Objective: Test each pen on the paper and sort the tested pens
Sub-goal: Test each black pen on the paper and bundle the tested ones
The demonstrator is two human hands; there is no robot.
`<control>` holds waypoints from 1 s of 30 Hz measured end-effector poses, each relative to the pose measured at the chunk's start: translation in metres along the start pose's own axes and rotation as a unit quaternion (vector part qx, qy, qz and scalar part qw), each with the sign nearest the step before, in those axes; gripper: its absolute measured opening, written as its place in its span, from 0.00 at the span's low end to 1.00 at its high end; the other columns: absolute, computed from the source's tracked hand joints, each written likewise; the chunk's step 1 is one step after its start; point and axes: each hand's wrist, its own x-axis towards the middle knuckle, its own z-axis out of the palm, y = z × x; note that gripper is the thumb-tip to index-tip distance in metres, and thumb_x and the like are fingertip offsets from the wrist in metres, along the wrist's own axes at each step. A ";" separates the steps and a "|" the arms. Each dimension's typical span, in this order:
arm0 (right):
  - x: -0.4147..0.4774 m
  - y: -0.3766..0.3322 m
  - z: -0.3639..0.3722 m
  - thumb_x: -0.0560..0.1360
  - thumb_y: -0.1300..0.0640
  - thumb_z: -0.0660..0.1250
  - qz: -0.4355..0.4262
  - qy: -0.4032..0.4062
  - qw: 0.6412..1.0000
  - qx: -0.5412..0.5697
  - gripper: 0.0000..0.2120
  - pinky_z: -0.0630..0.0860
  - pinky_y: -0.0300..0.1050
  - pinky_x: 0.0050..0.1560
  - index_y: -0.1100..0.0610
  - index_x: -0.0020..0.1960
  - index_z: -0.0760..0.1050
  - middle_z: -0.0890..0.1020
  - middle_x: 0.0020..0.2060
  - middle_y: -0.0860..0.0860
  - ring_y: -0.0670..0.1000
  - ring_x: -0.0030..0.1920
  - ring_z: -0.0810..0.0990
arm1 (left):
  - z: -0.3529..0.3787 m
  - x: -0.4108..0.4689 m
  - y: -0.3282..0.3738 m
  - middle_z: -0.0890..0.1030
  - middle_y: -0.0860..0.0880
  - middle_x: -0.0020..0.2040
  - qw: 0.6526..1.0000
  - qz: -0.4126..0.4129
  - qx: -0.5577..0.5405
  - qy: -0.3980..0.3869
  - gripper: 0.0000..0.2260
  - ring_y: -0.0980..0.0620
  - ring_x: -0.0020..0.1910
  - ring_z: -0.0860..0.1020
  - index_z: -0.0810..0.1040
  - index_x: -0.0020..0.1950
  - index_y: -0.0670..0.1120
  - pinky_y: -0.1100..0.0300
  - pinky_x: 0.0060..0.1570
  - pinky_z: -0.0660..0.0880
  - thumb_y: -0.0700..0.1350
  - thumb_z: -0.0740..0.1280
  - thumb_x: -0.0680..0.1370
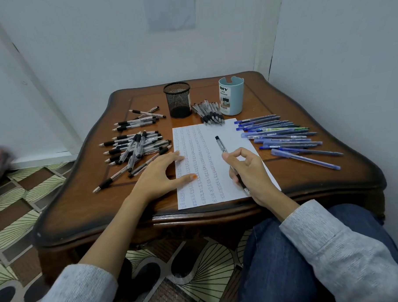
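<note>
Held black pen (220, 145) in right hand (246, 169) grip — fingers curled round barrel, tip down at near edge of paper (233, 131), long axis leaning away-left. Pressed paper flat with spread left hand (158, 175).

Glossy wood table (86, 208); matt paper (236, 135); black mesh cup (177, 99)
</note>
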 end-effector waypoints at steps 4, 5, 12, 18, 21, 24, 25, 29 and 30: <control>0.014 -0.005 -0.002 0.79 0.53 0.62 0.083 -0.019 0.996 0.008 0.09 0.62 0.38 0.23 0.59 0.52 0.71 0.75 0.26 0.51 0.47 0.25 0.67 | 0.001 0.000 0.001 0.65 0.58 0.74 1.000 -0.004 -0.001 0.006 0.35 0.56 0.73 0.62 0.69 0.70 0.56 0.51 0.70 0.61 0.72 0.65 0.68; 0.019 -0.009 -0.004 0.79 0.57 0.60 0.109 -0.034 0.993 0.040 0.07 0.62 0.37 0.22 0.59 0.55 0.70 0.76 0.28 0.53 0.49 0.27 0.68 | 0.000 -0.001 0.001 0.65 0.57 0.74 1.000 -0.005 0.000 0.007 0.34 0.56 0.73 0.62 0.68 0.70 0.56 0.51 0.70 0.61 0.70 0.66 0.69; 0.077 -0.034 -0.017 0.74 0.63 0.70 0.080 -0.027 0.992 -0.098 0.18 0.77 0.35 0.39 0.59 0.63 0.74 0.84 0.44 0.55 0.48 0.41 0.80 | -0.002 0.003 -0.002 0.64 0.58 0.74 1.000 -0.022 -0.013 0.002 0.37 0.57 0.73 0.61 0.67 0.71 0.57 0.53 0.70 0.60 0.71 0.66 0.66; 0.141 -0.042 -0.011 0.70 0.62 0.75 -0.016 0.082 0.971 -0.223 0.14 0.77 0.41 0.52 0.62 0.55 0.81 0.83 0.50 0.55 0.50 0.50 0.80 | -0.003 0.005 -0.006 0.62 0.61 0.74 0.999 -0.026 -0.029 -0.007 0.37 0.61 0.72 0.59 0.67 0.70 0.59 0.53 0.72 0.60 0.72 0.67 0.65; 0.168 -0.047 0.004 0.70 0.64 0.74 -0.052 0.089 0.953 -0.286 0.11 0.74 0.38 0.50 0.63 0.52 0.82 0.83 0.48 0.56 0.48 0.48 0.78 | -0.005 0.005 -0.006 0.60 0.63 0.74 0.999 -0.026 -0.037 -0.013 0.37 0.64 0.71 0.57 0.66 0.70 0.60 0.56 0.71 0.58 0.72 0.67 0.65; 0.193 -0.047 0.020 0.72 0.67 0.71 -0.085 0.098 0.928 -0.350 0.06 0.72 0.37 0.50 0.66 0.49 0.82 0.83 0.47 0.58 0.47 0.43 0.75 | -0.006 0.005 -0.005 0.59 0.65 0.74 0.999 -0.027 -0.044 -0.017 0.37 0.68 0.69 0.54 0.65 0.71 0.61 0.59 0.70 0.55 0.71 0.67 0.64; 0.201 -0.045 0.026 0.72 0.67 0.70 -0.096 0.101 0.917 -0.373 0.05 0.72 0.37 0.48 0.66 0.48 0.82 0.83 0.47 0.59 0.47 0.43 0.75 | -0.006 0.006 -0.006 0.58 0.66 0.74 0.998 -0.028 -0.045 -0.016 0.37 0.68 0.68 0.54 0.65 0.71 0.61 0.60 0.70 0.54 0.71 0.67 0.64; 0.232 -0.034 0.043 0.73 0.64 0.70 -0.110 0.111 0.881 -0.447 0.10 0.77 0.44 0.50 0.65 0.53 0.80 0.81 0.52 0.58 0.52 0.48 0.78 | -0.006 0.007 -0.006 0.57 0.67 0.74 0.998 -0.032 -0.051 -0.021 0.38 0.68 0.70 0.53 0.64 0.71 0.62 0.58 0.71 0.54 0.72 0.67 0.64; 0.239 -0.030 0.046 0.74 0.62 0.70 -0.103 0.110 0.872 -0.466 0.11 0.78 0.47 0.52 0.64 0.55 0.79 0.80 0.53 0.58 0.54 0.50 0.78 | -0.006 0.007 -0.007 0.56 0.68 0.73 0.998 -0.033 -0.052 -0.024 0.38 0.68 0.70 0.52 0.64 0.71 0.62 0.59 0.71 0.53 0.72 0.67 0.64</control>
